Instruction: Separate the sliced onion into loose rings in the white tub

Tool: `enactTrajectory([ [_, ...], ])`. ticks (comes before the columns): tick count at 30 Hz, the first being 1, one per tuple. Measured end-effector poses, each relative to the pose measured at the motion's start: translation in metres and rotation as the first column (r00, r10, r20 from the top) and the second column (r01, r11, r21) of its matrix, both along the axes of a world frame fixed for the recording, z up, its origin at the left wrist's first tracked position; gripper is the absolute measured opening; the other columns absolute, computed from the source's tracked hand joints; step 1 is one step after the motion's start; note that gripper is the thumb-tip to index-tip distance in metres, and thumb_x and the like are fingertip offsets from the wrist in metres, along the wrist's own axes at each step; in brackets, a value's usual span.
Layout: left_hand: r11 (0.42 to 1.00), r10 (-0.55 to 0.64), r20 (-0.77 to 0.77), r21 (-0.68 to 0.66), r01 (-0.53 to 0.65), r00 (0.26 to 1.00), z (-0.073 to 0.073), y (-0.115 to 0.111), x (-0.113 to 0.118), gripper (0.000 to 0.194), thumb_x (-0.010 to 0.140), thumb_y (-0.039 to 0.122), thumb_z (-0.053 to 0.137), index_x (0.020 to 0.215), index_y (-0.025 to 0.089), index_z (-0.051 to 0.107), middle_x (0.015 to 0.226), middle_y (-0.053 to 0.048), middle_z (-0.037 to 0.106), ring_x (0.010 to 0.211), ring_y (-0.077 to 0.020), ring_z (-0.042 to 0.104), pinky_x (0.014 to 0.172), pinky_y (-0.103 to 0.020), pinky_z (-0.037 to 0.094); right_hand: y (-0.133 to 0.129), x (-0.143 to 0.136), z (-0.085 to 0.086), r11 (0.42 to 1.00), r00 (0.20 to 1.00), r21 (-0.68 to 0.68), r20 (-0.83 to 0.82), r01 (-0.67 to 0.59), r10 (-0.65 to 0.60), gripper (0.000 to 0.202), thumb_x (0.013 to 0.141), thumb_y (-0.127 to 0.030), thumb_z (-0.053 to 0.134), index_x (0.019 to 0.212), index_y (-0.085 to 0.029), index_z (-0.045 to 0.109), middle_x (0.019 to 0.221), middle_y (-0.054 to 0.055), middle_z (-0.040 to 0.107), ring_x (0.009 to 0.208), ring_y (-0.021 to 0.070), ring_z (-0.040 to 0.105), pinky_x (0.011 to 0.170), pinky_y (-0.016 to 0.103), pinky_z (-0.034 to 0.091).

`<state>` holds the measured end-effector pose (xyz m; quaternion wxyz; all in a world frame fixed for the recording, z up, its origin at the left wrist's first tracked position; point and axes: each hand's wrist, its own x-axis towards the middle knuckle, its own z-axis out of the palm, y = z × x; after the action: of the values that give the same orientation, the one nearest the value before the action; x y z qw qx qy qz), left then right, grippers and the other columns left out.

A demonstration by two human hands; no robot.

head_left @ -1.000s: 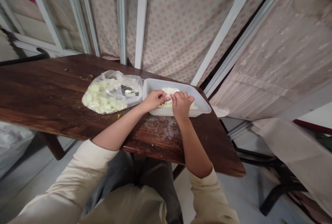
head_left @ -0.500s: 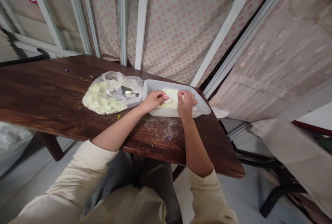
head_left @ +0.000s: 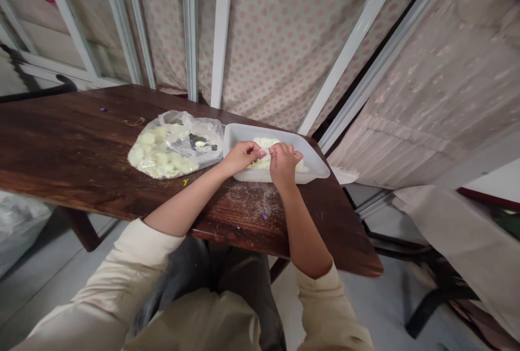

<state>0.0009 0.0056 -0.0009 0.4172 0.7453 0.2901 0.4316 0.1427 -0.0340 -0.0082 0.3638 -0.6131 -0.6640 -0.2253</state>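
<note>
Both hands work over a white plastic tub that holds a pale, whitish-yellow mass. My left hand is closed in a pinch, with a small pale bit at its fingertips too small to name. Right beside it, my right hand is also pinched, its fingertips close to the left ones; what they hold is hidden. To the left of the tub lies a clear plastic bag with many pale yellow-green round pieces inside, its mouth toward the tub.
The dark wooden table carries white grains scattered in front of the tub. A thin string and small purple and yellow bits lie on it. Behind stand glass panels with a dotted curtain. A dark chair frame is at the right.
My right hand has moved left, bringing its fingertips up to the left hand's. The left hand has barely shifted.
</note>
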Motion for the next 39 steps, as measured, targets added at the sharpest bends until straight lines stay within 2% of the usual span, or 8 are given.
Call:
enactTrajectory([
  [5,0.989,0.074,-0.039,0.13,-0.068,0.997,0.004,0.007,-0.01,0.038,0.079,0.047,0.046,0.068,0.012,0.058,0.062,-0.003,0.058,0.057,-0.0097,0.05,0.058,-0.022,0.04,0.002,0.013,0.001,0.992,0.976,0.063,-0.194,0.113,-0.099,0.026,0.089,-0.035,0.035,0.08,-0.018,0.053,0.078,0.001,0.059,0.079,0.0173,0.047,0.077,0.033,0.022],
  [7,0.931,0.286,-0.102,0.264,-0.251,0.953,0.007,0.018,-0.024,0.04,0.083,0.045,0.039,0.07,0.013,0.059,0.069,-0.006,0.061,0.065,-0.0133,0.054,0.065,-0.026,0.042,0.003,0.02,0.002,0.984,0.945,0.083,-0.3,0.159,-0.128,0.025,0.087,-0.038,0.038,0.085,-0.019,0.053,0.081,0.002,0.059,0.08,0.0182,0.048,0.079,0.034,0.023],
  [12,0.571,0.816,-0.385,0.416,-0.708,0.432,-0.006,0.05,-0.071,0.032,0.083,0.027,0.037,0.096,0.006,0.059,0.102,-0.022,0.057,0.091,-0.029,0.055,0.076,-0.039,0.041,0.004,0.024,0.003,0.977,0.893,0.108,-0.433,0.183,-0.119,0.025,0.086,-0.037,0.035,0.089,-0.02,0.053,0.088,0.003,0.059,0.085,0.02,0.049,0.083,0.038,0.024],
  [16,0.572,0.721,-0.647,0.354,-0.74,0.248,-0.034,0.07,-0.09,0.041,0.078,0.026,0.046,0.11,0.002,0.054,0.116,-0.028,0.048,0.106,-0.0359,0.047,0.083,-0.042,0.038,0.004,0.022,0.002,0.982,0.885,0.084,-0.451,0.168,-0.113,0.026,0.087,-0.035,0.032,0.086,-0.02,0.053,0.089,0.004,0.059,0.086,0.0209,0.048,0.083,0.039,0.026],
  [20,0.737,0.553,-0.769,0.27,-0.62,0.322,-0.05,0.083,-0.09,0.047,0.078,0.03,0.047,0.123,0.014,0.048,0.125,-0.022,0.047,0.11,-0.0363,0.045,0.086,-0.046,0.035,0.005,0.023,0.001,0.986,0.877,0.058,-0.466,0.158,-0.113,0.028,0.088,-0.034,0.029,0.084,-0.019,0.053,0.087,0.005,0.058,0.087,0.0215,0.047,0.082,0.039,0.026],
  [23,0.771,0.529,-0.773,0.264,-0.58,0.35,-0.05,0.087,-0.089,0.04,0.078,0.025,0.045,0.117,0.017,0.054,0.119,-0.018,0.054,0.109,-0.0352,0.048,0.085,-0.044,0.037,0.005,0.024,0.001,0.988,0.873,0.053,-0.477,0.145,-0.102,0.029,0.087,-0.034,0.028,0.083,-0.02,0.053,0.086,0.005,0.058,0.086,0.0213,0.047,0.083,0.039,0.026],
  [35,0.55,0.774,-0.581,0.418,-0.723,0.252,-0.025,0.066,-0.085,0.036,0.073,0.023,0.047,0.1,0.003,0.061,0.109,-0.027,0.052,0.1,-0.0373,0.049,0.081,-0.047,0.038,0.006,0.024,0.001,0.99,0.883,0.054,-0.46,0.133,-0.094,0.032,0.088,-0.033,0.027,0.079,-0.019,0.054,0.084,0.005,0.059,0.087,0.0205,0.048,0.081,0.037,0.026],
  [39,0.541,0.841,-0.347,0.502,-0.675,0.416,-0.006,0.051,-0.078,0.032,0.076,0.014,0.039,0.094,0.003,0.064,0.105,-0.024,0.052,0.105,-0.0348,0.045,0.087,-0.047,0.036,0.004,0.022,0.002,0.991,0.888,0.062,-0.453,0.117,-0.077,0.033,0.088,-0.033,0.026,0.076,-0.019,0.054,0.084,0.005,0.059,0.086,0.0197,0.048,0.081,0.036,0.026],
])
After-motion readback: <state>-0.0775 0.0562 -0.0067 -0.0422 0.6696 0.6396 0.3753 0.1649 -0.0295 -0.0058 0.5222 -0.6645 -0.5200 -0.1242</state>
